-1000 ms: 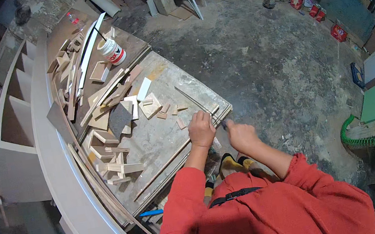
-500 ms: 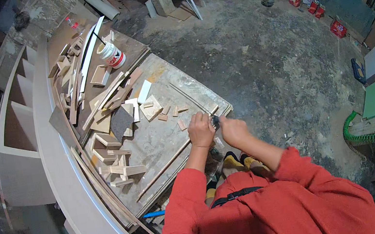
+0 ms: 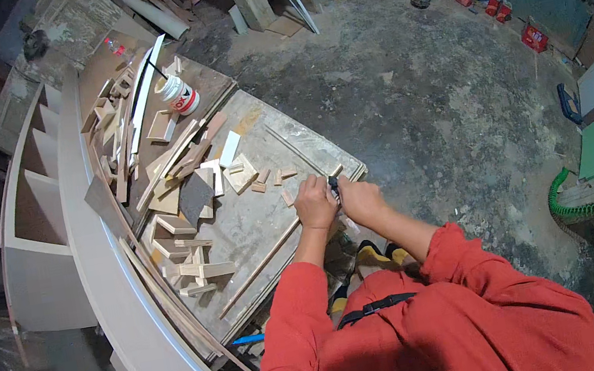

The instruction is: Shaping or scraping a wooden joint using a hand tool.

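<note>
Along the near edge of the worktable (image 3: 263, 223) lies a thin wooden strip (image 3: 259, 267). My left hand (image 3: 315, 203) is closed over this strip close to its far right end, knuckles up. Right beside it, my right hand (image 3: 362, 200) grips a small black tool (image 3: 333, 181), whose dark head meets the strip next to my left fingers. The fingers hide most of the tool, so I cannot make out its exact kind. Small wood blocks (image 3: 278, 177) lie on the tabletop just beyond my left hand.
Joined wooden pieces (image 3: 201, 269) and scrap strips cover the table's left side, near a white glue tub (image 3: 179, 95). A long curved panel (image 3: 123, 291) borders it on the left. A green coiled hose (image 3: 565, 201) hangs at right; red containers (image 3: 534, 37) stand along the far wall.
My right hand and the black tool have moved a little leftward and away from me, closer against my left hand. My left hand keeps its hold on the strip. The view has shifted slightly.
</note>
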Available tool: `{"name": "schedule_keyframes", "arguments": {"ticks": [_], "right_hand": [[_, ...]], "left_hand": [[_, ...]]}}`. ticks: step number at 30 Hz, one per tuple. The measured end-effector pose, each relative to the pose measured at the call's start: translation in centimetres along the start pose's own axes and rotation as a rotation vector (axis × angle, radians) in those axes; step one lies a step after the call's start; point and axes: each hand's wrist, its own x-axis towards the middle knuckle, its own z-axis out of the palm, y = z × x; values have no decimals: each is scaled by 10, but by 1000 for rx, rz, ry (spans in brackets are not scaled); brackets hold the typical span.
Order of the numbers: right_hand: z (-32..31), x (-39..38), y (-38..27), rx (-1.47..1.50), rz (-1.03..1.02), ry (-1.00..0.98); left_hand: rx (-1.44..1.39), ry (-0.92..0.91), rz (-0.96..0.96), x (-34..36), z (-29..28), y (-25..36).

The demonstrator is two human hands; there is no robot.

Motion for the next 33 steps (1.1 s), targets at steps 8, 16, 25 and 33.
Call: {"name": "schedule_keyframes", "arguments": {"ticks": [8, 16, 25, 33], "right_hand": [[-17, -46, 12, -27, 11, -90], [-13, -24, 9, 5, -58, -30], [-3, -21, 8, -1, -3, -71], [-23, -50, 7, -29, -2, -162]], "left_hand": [[8, 33, -23, -7, 1, 0], [-35, 27, -75, -3, 0, -5], [0, -36, -4, -10, -5, 5], [15, -12, -58, -13, -6, 1]]}}
